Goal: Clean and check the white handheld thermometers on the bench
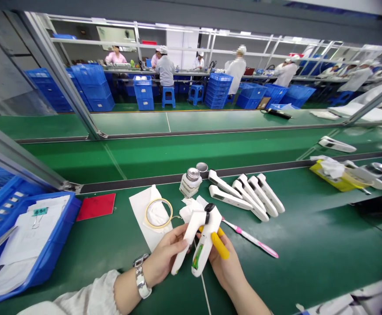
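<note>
My left hand (168, 249), with a watch at the wrist, grips a white handheld infrared thermometer (191, 229) by its handle. In my right hand (225, 262), which wears yellow finger covers, is a second white thermometer (206, 245) with green showing in an opening low on its handle. The two thermometers are side by side, their heads close together at a black part. Beyond them lie crumpled white tissue (190, 209) and a group of similar thermometers (259, 197). A pink-and-white toothbrush (251, 237) is on the bench right of my right hand.
A metal-topped bottle (191, 183), a tape roll (147, 213) on white paper and a red card (95, 207) lie on the green bench. A blue bin (55, 262) with papers stands left, a yellow tray (330, 177) right. Co-workers (166, 70) sit and stand across the room.
</note>
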The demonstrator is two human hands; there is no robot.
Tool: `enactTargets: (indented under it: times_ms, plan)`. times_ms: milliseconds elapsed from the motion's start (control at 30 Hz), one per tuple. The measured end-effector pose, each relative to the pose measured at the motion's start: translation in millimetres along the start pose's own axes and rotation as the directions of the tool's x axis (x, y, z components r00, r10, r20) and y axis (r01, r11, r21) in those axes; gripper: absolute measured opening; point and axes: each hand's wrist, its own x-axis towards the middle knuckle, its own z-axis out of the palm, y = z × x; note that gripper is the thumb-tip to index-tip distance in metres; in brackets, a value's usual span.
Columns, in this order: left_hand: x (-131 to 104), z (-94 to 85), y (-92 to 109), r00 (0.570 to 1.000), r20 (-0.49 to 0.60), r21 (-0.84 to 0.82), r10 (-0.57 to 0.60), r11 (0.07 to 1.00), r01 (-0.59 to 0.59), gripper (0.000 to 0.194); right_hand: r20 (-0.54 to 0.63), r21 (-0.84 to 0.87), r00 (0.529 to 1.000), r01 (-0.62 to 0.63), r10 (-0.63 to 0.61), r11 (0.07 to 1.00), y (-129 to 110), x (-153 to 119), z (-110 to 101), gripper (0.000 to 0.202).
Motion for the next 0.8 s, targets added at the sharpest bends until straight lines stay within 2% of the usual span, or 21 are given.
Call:
enactTargets:
  times_ms: [100, 267, 467, 633, 800]
  plan:
    - [0.3, 1.0, -0.6, 0.999, 0.025, -0.04, 0.033, 0.999, -0.032, 0.046, -0.001, -0.039, 1.0, -0.019, 0.019, 0.999, -3.8, -1.6, 4.9, 0.044]
    - [1.8, -0.3, -1.5, 0.999, 0.033, -0.084, 0.02, 0.996, -0.018, 0.048, 0.087, -0.121, 0.995, -0.047, 0.058, 0.992, -9.1, -4.3, 11.9, 0.047]
    - [2.1, -0.5, -2.3, 0.998, -0.003, 0.014, 0.063, 0.998, -0.063, 0.058, 0.022, -0.147, 0.998, -0.055, 0.058, 0.988, -8.3, -7.0, 10.6, 0.031]
    - [1.6, 4.4, 2.5, 0.999, -0.032, -0.05, 0.029, 0.998, -0.031, 0.05, -0.021, -0.121, 0.996, -0.092, 0.09, 0.988, -5.7, -4.4, 9.0, 0.034]
    - [2.3, 8.3, 7.4, 0.999, 0.019, -0.109, 0.034, 0.994, -0.032, 0.045, -0.025, -0.065, 0.988, -0.153, 0.152, 0.986, -3.8, -1.5, 6.7, 0.042]
